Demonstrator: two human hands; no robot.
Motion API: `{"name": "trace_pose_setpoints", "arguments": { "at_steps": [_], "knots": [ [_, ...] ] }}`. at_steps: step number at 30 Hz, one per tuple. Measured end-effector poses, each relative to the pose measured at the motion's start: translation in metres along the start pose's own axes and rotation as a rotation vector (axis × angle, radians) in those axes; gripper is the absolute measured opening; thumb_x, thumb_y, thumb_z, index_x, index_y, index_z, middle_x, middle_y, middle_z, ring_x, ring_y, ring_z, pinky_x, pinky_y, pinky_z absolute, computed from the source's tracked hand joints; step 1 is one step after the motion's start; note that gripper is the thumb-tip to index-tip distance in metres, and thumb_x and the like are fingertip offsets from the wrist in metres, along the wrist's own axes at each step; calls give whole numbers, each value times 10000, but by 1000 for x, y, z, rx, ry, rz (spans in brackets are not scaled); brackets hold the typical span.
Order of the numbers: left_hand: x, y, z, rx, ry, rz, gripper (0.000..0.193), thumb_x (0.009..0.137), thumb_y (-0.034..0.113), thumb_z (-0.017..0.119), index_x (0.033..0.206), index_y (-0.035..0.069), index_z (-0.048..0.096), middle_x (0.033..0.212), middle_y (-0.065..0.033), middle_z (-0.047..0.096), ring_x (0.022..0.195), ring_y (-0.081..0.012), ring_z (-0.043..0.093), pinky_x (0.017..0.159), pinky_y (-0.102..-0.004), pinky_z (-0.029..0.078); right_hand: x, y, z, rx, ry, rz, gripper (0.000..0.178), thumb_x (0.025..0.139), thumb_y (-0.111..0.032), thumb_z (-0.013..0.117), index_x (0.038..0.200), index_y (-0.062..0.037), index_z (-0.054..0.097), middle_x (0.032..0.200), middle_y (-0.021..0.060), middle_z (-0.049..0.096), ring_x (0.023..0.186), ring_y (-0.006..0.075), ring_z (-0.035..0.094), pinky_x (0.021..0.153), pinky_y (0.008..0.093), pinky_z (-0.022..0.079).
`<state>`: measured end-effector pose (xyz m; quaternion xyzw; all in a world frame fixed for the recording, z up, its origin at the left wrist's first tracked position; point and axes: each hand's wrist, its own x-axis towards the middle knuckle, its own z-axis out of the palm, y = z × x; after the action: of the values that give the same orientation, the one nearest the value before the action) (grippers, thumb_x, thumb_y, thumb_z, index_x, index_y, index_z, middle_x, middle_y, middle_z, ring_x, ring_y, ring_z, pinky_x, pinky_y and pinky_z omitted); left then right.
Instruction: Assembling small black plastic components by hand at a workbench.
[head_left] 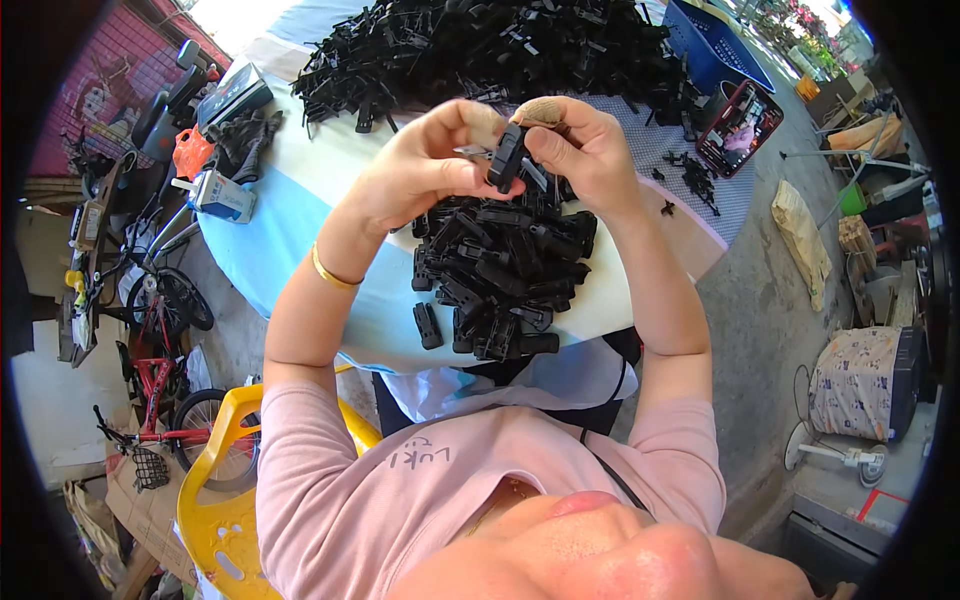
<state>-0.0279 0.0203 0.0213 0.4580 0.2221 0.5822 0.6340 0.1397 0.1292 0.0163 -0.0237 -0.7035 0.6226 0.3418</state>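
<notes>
1. Both forearms rise from the lower edge, bare below short pink sleeves, and converge toward the middle of the view.
2. The left hand (425,165) is raised, its wrist bent, a gold bangle on the forearm, its fingers (470,180) curled inward in a pinch.
3. The right hand (585,150) meets it, its fingers closed, thumb pressed forward, knuckles up.
</notes>
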Motion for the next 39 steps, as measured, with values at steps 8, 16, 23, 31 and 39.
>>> {"name": "trace_pose_setpoints", "arguments": {
  "at_steps": [8, 16, 23, 31, 39],
  "knots": [
    [2, -9, 8, 169, 282, -81, 151, 799, 68, 628, 871, 20, 504, 830, -55, 578, 781, -161, 612, 785, -297, 506, 0, 1, 6, -169, 72, -25, 171, 879, -132, 539, 993, -13, 586, 743, -21, 553, 595, 24, 437, 528, 162, 356],
    [-1, -11, 16, 711, 487, 244, 262, 766, -14, 637, 998, -35, 519, 901, -46, 589, 811, -91, 585, 717, -214, 491, -4, 0, 18, -356, 104, 24, 113, 866, -110, 544, 889, -6, 582, 681, -17, 536, 615, 45, 477, 569, 169, 389],
    [2, -22, 19, 771, 523, 384, 238, 754, -13, 648, 981, -26, 579, 881, -32, 605, 799, -73, 565, 719, -197, 473, -5, -2, 20, -370, 135, 8, 107, 867, -101, 537, 863, -3, 582, 657, -10, 540, 610, 50, 487, 567, 175, 395],
    [4, -27, 20, 1192, 588, 613, 126, 705, -29, 656, 816, -30, 596, 765, -91, 586, 647, -144, 553, 591, -233, 449, -1, -5, 20, -274, 72, 197, 133, 878, -120, 515, 842, -15, 589, 613, -26, 511, 547, 28, 433, 495, 169, 339],
    [3, -16, 28, 748, 535, 333, 217, 763, -33, 633, 971, -40, 570, 928, -49, 609, 842, -85, 569, 742, -217, 486, -4, -8, 10, -375, 21, -21, 94, 866, -83, 529, 834, -10, 578, 632, -13, 522, 576, 42, 464, 526, 173, 365]
  ]
}}
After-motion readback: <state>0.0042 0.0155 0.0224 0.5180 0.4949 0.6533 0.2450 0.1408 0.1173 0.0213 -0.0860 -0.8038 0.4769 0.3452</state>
